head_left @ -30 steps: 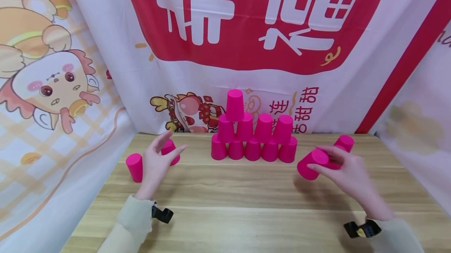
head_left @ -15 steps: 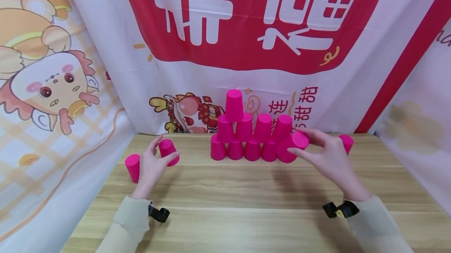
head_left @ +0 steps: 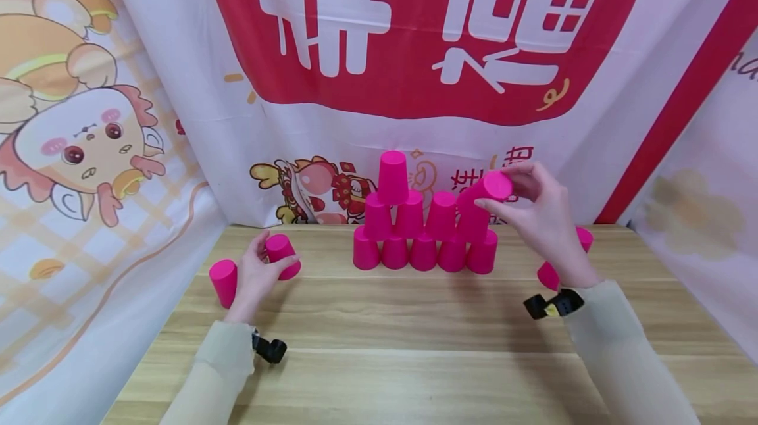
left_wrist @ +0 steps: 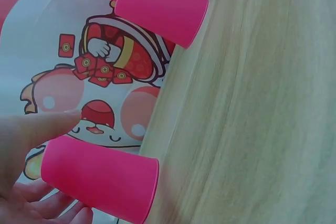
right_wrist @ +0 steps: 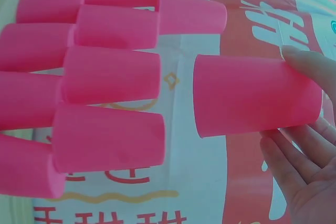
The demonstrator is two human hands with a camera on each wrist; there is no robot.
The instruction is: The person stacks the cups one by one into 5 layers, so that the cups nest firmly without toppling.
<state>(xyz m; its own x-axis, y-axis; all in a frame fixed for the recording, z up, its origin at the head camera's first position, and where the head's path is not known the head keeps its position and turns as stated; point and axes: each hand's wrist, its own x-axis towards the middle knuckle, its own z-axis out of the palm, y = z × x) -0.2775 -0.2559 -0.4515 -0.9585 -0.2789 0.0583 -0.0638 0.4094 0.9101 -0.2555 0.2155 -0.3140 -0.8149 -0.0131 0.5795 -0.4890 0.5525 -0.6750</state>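
Observation:
My right hand (head_left: 535, 204) pinches a pink cup (right_wrist: 257, 95) between thumb and fingers. The cup is upside down and raised above the right part of a stack of pink cups (head_left: 424, 252). In the right wrist view a gap separates it from the second row. The stack has two rows of several cups, with a single top cup (head_left: 393, 177) on the left part. My left hand (head_left: 256, 277) is around another upside-down pink cup (left_wrist: 102, 177) on the table. In the left wrist view the thumb stands apart from that cup, and the fingers lie partly behind it.
Another pink cup (head_left: 224, 282) stands left of my left hand. On the right, one pink cup (head_left: 584, 239) and another (head_left: 548, 275) are partly hidden by my right wrist. A printed cloth (head_left: 320, 129) hangs behind the wooden table (head_left: 379, 320).
My right hand has carried its cup leftward from the right side and up above the second row. My left hand has moved closer around the cup beside it.

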